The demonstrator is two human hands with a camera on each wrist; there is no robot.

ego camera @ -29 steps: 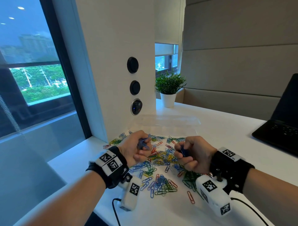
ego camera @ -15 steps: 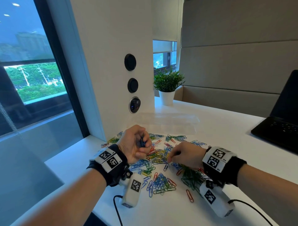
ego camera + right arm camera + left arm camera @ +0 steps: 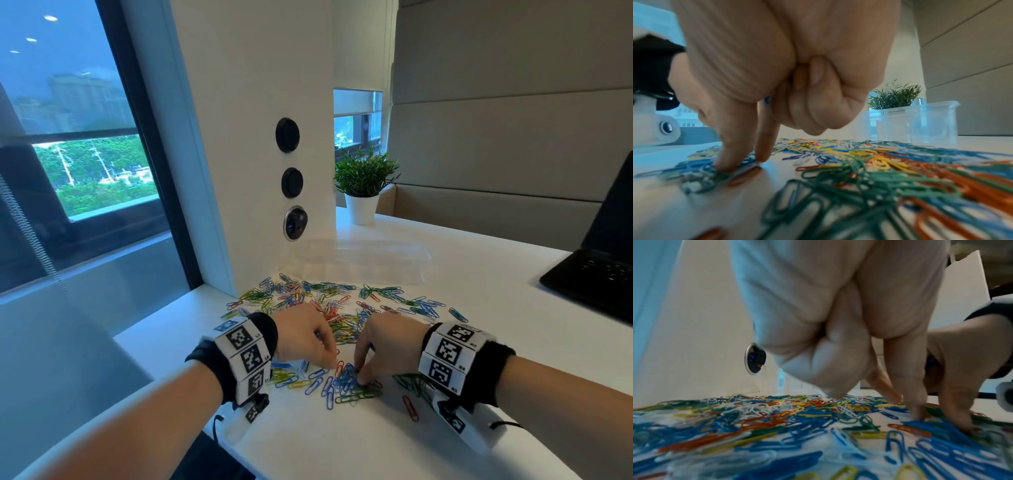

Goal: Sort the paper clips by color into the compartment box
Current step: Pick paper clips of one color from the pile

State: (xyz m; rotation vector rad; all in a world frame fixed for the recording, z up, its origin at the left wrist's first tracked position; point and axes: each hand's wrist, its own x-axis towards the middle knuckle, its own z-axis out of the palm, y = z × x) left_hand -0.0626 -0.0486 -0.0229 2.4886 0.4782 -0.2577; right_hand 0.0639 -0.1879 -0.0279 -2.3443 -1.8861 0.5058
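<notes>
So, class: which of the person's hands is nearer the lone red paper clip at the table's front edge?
Right. The right hand is just behind and left of the red paper clip; the left hand is farther off, beyond the blue clips.

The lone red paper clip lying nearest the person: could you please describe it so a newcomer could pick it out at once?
Start at the white table and find the spread of coloured paper clips before the pillar. Follow it towards the person, past the right hand. The red paper clip lies alone on bare tabletop beside that wrist, apart from the tangled heap.
</notes>
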